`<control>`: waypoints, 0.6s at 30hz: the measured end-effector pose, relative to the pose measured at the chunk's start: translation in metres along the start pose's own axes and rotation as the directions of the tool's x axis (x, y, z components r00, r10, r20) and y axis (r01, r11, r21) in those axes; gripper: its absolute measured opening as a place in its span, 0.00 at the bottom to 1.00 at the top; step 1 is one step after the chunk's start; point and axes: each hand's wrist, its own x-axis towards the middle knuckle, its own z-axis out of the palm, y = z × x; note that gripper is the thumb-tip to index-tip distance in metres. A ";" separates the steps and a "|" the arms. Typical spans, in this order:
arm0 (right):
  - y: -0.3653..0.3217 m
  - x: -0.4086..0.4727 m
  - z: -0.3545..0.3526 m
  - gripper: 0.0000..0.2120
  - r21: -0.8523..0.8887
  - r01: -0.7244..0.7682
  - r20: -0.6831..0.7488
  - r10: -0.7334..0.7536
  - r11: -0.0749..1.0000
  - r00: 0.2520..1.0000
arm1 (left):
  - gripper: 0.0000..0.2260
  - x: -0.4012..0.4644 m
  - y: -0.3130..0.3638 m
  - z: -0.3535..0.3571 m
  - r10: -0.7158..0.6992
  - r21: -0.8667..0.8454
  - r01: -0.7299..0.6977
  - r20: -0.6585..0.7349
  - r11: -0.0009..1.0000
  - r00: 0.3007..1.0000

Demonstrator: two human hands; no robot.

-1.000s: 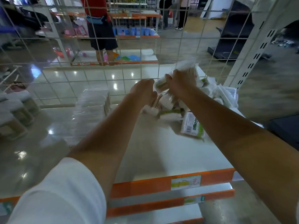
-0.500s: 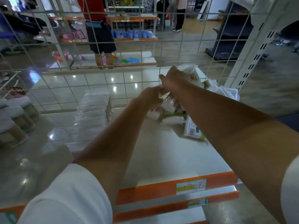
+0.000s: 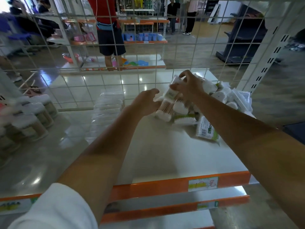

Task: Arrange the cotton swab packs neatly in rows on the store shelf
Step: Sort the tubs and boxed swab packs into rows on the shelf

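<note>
Overhead lamps glare as white spots on the glossy white metal shelf point(image 3: 173, 156) toward ten o'clock; edges bend and blur.

White shelf point(image 3: 165, 156) with orange edge strip point(image 3: 165, 185), white-tipped swab packs point(image 3: 166, 109), green-and-white labelled pack point(image 3: 208, 129).

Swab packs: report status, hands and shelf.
Right hand gripping one swab pack above the pile. Left hand open, at wooden-stick packs. Shelf front bare; nothing blocking.
</note>
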 end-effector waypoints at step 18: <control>-0.050 -0.115 -0.003 0.23 0.586 0.110 0.101 -0.207 0.803 0.973 | 0.22 -0.084 -0.052 -0.052 0.108 -0.181 -0.130 -0.125 0.975 0.986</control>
